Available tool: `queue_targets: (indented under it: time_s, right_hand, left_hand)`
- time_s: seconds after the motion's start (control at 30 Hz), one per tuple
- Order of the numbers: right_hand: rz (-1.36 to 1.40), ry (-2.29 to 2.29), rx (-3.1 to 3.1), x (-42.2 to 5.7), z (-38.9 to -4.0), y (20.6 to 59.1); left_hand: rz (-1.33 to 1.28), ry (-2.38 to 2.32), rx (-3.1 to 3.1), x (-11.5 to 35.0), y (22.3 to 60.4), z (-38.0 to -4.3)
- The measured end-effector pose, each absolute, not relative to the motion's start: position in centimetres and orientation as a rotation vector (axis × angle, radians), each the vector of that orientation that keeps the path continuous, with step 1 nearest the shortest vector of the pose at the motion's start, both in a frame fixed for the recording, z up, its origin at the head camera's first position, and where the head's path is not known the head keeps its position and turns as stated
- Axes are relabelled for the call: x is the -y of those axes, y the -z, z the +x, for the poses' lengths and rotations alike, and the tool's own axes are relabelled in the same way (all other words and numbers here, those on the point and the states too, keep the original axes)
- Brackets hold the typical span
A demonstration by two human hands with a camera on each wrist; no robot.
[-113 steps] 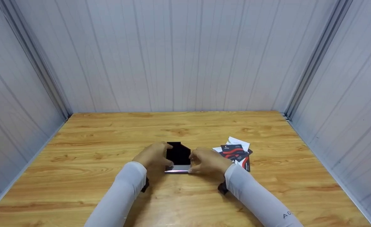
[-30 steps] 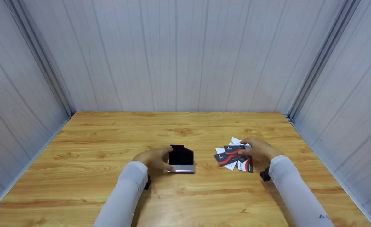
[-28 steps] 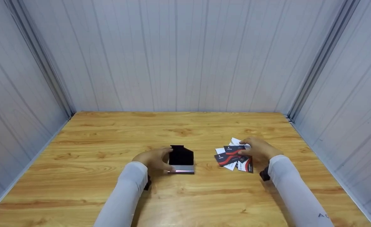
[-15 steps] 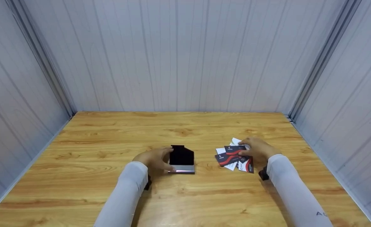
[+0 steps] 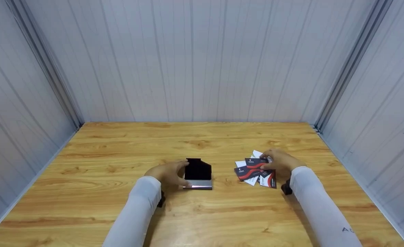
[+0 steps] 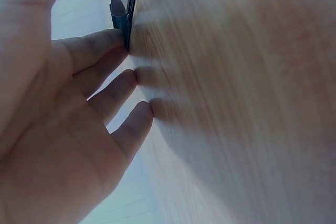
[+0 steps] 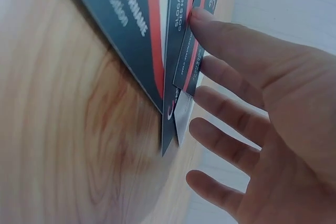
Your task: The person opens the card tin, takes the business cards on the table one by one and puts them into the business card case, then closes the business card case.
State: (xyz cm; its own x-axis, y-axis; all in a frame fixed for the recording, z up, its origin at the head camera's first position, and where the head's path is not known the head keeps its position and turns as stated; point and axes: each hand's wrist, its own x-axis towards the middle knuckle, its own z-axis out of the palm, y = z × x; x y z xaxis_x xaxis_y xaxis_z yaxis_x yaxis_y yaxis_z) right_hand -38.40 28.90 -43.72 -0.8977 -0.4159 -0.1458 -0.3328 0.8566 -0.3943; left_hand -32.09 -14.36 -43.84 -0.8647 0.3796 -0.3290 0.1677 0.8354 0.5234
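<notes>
A business card holder (image 5: pixel 198 170) with a black inside and a silver front strip lies opened on the table. My left hand (image 5: pixel 167 172) holds its left side, thumb at the silver strip and index finger at the far black corner; the left wrist view shows the other fingers stretched along the wood. Several business cards (image 5: pixel 246 174), dark with red waves or white, lie fanned in a loose pile to the right. My right hand (image 5: pixel 283 162) pinches the top dark card (image 7: pixel 191 59) by its edges, thumb near and index finger far.
The wooden table (image 5: pixel 198 216) has light panelled walls (image 5: pixel 209 61) at the back and both sides. Bare wood separates the holder from the cards. Black wrist straps (image 5: pixel 286 188) show below the white sleeves (image 5: pixel 317 202).
My right hand has gone from the holder's right side to the card pile. Over the last second the top card has shifted slightly right. My left hand stays at the holder.
</notes>
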Motion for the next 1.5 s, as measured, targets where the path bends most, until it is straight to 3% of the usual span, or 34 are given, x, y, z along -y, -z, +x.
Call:
queue_targets:
  time_s: [0.93, 1.5]
  right_hand:
    - [-0.524, 0.944, -2.757, -29.4, -39.0, 44.6]
    - [-0.543, 0.988, -2.737, -27.6, -38.3, 42.7]
  left_hand:
    - [0.391, -0.701, -2.577, 14.6, 44.2, -32.0]
    - [0.407, -0.695, -2.591, 14.6, 44.3, -31.9]
